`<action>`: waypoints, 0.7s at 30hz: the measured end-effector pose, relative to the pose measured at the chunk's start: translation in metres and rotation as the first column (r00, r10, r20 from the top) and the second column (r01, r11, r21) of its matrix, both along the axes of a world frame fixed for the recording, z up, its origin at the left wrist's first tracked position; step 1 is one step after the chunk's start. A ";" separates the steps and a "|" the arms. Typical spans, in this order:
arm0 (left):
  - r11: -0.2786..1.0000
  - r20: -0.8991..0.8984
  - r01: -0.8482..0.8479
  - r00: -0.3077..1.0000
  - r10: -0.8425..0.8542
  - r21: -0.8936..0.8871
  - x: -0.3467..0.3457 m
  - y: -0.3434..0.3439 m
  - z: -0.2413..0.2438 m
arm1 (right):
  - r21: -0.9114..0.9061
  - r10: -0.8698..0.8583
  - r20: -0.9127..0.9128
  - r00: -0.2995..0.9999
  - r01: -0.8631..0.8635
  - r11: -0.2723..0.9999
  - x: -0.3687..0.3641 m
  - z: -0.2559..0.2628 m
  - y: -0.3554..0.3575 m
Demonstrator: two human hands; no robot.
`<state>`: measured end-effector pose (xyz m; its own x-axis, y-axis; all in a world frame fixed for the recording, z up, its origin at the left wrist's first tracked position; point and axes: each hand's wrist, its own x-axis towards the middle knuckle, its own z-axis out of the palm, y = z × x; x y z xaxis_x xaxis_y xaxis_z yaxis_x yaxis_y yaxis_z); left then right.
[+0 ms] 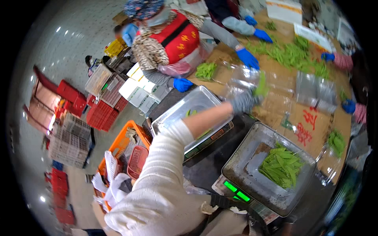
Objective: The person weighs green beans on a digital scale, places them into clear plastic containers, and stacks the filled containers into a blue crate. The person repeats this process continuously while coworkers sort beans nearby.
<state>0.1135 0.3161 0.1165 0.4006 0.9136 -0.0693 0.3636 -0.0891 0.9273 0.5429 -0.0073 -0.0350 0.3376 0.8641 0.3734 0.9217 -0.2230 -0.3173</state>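
My left hand (245, 101), in a grey glove, reaches over the cardboard-covered table and, though blurred, appears to grip flat green pods (261, 85) beside clear plastic packs (245, 75). Under my forearm lies a shiny metal tray (174, 113) with a few pods, on a scale. A second, stained metal tray (236, 160) holds a heap of flat green pods (280, 166); it rests on a scale with a lit green display (237, 191). Low at that tray's near edge, my right hand (291, 219) is dark, blurred and mostly hidden.
Across the table, a person in a red vest (180, 38) and other people with blue gloves work around loose pods (286, 54). Clear plastic containers (316, 91) stand on the cardboard. An orange basket (130, 125) is at my left, with red crates (102, 116) and white foam boxes (137, 94) beyond.
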 end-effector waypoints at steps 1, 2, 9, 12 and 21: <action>0.997 -0.024 0.026 0.999 -0.024 0.066 0.011 -0.037 0.013 | -0.116 -0.057 -0.056 0.997 0.050 0.992 0.005 -0.004 -0.002; 0.997 0.109 0.046 0.993 -0.053 0.062 0.025 -0.074 0.043 | -0.244 -0.132 -0.108 0.985 0.102 0.964 0.009 -0.009 -0.004; 0.922 0.402 -0.360 0.830 0.385 -0.141 -0.023 -0.180 0.015 | -0.056 -0.110 -0.122 0.986 0.104 0.993 0.006 -0.016 0.001; 0.818 0.372 -0.503 0.729 0.575 -0.279 -0.075 -0.192 0.031 | -0.130 -0.222 -0.442 0.869 0.183 0.974 -0.021 0.023 -0.008; 0.770 0.418 -0.628 0.732 0.538 0.109 -0.096 -0.202 0.025 | -0.162 0.009 0.073 0.997 0.003 0.987 0.014 -0.018 -0.015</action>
<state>0.0178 0.1142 0.1411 -0.2625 0.9429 0.2048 0.0778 -0.1909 0.9785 0.5566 -0.0222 -0.0531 0.3118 0.9161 0.2522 0.9419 -0.2632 -0.2086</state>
